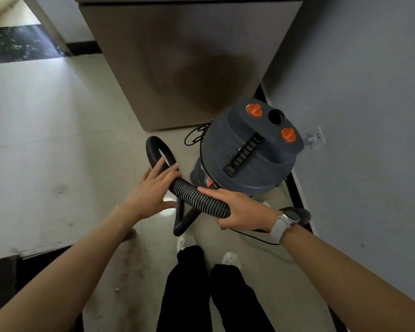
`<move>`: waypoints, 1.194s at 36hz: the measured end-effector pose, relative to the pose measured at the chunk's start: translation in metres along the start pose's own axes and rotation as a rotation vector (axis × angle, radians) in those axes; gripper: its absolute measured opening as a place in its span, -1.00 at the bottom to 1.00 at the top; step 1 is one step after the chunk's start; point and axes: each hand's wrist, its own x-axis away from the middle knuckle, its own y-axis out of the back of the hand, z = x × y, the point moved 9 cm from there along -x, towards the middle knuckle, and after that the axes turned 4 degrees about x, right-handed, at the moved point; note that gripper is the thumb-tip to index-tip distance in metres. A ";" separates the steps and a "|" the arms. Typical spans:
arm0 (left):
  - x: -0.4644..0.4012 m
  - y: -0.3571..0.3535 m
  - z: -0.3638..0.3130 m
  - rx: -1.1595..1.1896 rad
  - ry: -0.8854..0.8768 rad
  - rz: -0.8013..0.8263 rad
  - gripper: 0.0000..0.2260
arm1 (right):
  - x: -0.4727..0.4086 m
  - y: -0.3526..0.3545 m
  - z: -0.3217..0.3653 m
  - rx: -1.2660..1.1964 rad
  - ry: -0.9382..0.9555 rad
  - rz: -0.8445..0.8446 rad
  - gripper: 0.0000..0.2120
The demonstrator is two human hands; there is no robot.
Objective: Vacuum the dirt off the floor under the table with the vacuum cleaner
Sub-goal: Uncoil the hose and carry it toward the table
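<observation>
A dark blue drum vacuum cleaner [249, 149] with two orange knobs stands on the tiled floor by the right wall. Its black ribbed hose [192, 192] loops out to the left and down in front of my feet. My right hand [240, 212], with a white watch on the wrist, grips the hose near its lower end. My left hand [153, 188] reaches to the hose loop with fingers straight, touching the hose. Dark dirt marks the floor [132, 267] near my left foot.
A brown cabinet [177, 56] stands straight ahead behind the vacuum. The grey wall [369, 116] on the right carries a socket [318, 138]. A thin black power cord [254, 236] trails on the floor under my right wrist. A white table surface [34, 152] lies to the left.
</observation>
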 end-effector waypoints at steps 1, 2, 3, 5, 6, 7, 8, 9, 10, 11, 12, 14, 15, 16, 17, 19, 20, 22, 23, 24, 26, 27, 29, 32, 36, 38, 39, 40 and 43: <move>0.001 -0.003 -0.008 0.019 -0.027 -0.012 -0.39 | 0.006 0.000 0.002 0.015 0.013 -0.005 -0.20; 0.003 -0.005 -0.014 0.042 -0.043 -0.029 -0.41 | 0.013 -0.001 0.004 0.028 0.021 -0.014 -0.20; 0.005 -0.006 -0.018 0.066 -0.047 -0.051 -0.43 | 0.019 -0.002 0.005 0.039 0.023 -0.033 -0.20; 0.010 -0.005 -0.025 0.105 -0.038 -0.105 -0.42 | 0.033 -0.004 0.003 0.062 0.011 -0.079 -0.21; 0.014 -0.005 -0.028 0.108 -0.037 -0.133 -0.38 | 0.040 -0.007 0.000 0.072 0.005 -0.107 -0.22; 0.018 -0.004 -0.035 0.101 -0.042 -0.162 -0.31 | 0.049 -0.009 -0.005 0.078 -0.005 -0.139 -0.23; 0.024 -0.003 -0.042 0.090 -0.050 -0.187 -0.25 | 0.059 -0.013 -0.012 0.075 -0.016 -0.171 -0.25; 0.032 -0.003 -0.052 0.073 -0.044 -0.204 -0.20 | 0.069 -0.017 -0.020 0.060 -0.027 -0.202 -0.27; 0.041 -0.004 -0.063 0.046 -0.027 -0.213 -0.18 | 0.080 -0.023 -0.027 0.029 -0.029 -0.229 -0.30; 0.052 -0.008 -0.074 0.012 -0.004 -0.216 -0.17 | 0.092 -0.029 -0.035 -0.007 -0.033 -0.254 -0.34; 0.063 -0.013 -0.087 -0.017 0.014 -0.216 -0.19 | 0.104 -0.037 -0.042 -0.037 -0.035 -0.281 -0.38; 0.087 -0.030 -0.116 -0.043 0.053 -0.200 -0.30 | 0.130 -0.051 -0.055 -0.045 -0.032 -0.349 -0.45; 0.099 -0.041 -0.129 -0.029 0.083 -0.183 -0.37 | 0.143 -0.058 -0.061 -0.029 -0.036 -0.380 -0.47; 0.112 -0.053 -0.141 0.003 0.125 -0.164 -0.43 | 0.155 -0.066 -0.069 -0.013 -0.053 -0.396 -0.48; 0.125 -0.065 -0.152 0.041 0.173 -0.155 -0.47 | 0.166 -0.074 -0.076 -0.003 -0.071 -0.411 -0.49; 0.149 -0.084 -0.169 0.113 0.253 -0.186 -0.49 | 0.186 -0.086 -0.086 -0.021 -0.107 -0.453 -0.49; 0.160 -0.092 -0.176 0.149 0.284 -0.210 -0.49 | 0.194 -0.092 -0.090 -0.047 -0.128 -0.467 -0.49; 0.183 -0.107 -0.188 0.226 0.347 -0.239 -0.51 | 0.210 -0.105 -0.096 -0.141 -0.196 -0.476 -0.45; 0.195 -0.113 -0.193 0.263 0.380 -0.251 -0.53 | 0.218 -0.113 -0.100 -0.229 -0.253 -0.469 -0.44; 0.207 -0.119 -0.197 0.299 0.414 -0.264 -0.55 | 0.225 -0.122 -0.105 -0.356 -0.322 -0.452 -0.45; 0.231 -0.131 -0.205 0.370 0.478 -0.282 -0.57 | 0.240 -0.144 -0.107 -0.724 -0.429 -0.425 -0.58; 0.243 -0.137 -0.209 0.405 0.500 -0.286 -0.57 | 0.246 -0.157 -0.105 -0.945 -0.479 -0.420 -0.65; 0.267 -0.152 -0.214 0.490 0.536 -0.295 -0.59 | 0.252 -0.184 -0.103 -1.427 -0.599 -0.399 -0.68; 0.296 -0.169 -0.226 0.632 0.545 -0.342 -0.63 | 0.248 -0.207 -0.083 -1.925 -0.602 -0.331 -0.55; 0.327 -0.195 -0.249 0.818 0.521 -0.351 -0.60 | 0.242 -0.212 -0.069 -1.901 -0.567 -0.404 -0.52; 0.349 -0.211 -0.254 0.918 0.537 -0.386 -0.53 | 0.243 -0.218 -0.054 -1.875 -0.530 -0.413 -0.52; 0.362 -0.221 -0.256 0.959 0.546 -0.404 -0.51 | 0.246 -0.223 -0.045 -1.847 -0.513 -0.408 -0.51; 0.375 -0.232 -0.259 1.002 0.555 -0.408 -0.49 | 0.250 -0.230 -0.037 -1.793 -0.511 -0.396 -0.51; 0.411 -0.273 -0.272 1.191 0.545 -0.344 -0.37 | 0.263 -0.254 -0.009 -1.587 -0.457 -0.332 -0.62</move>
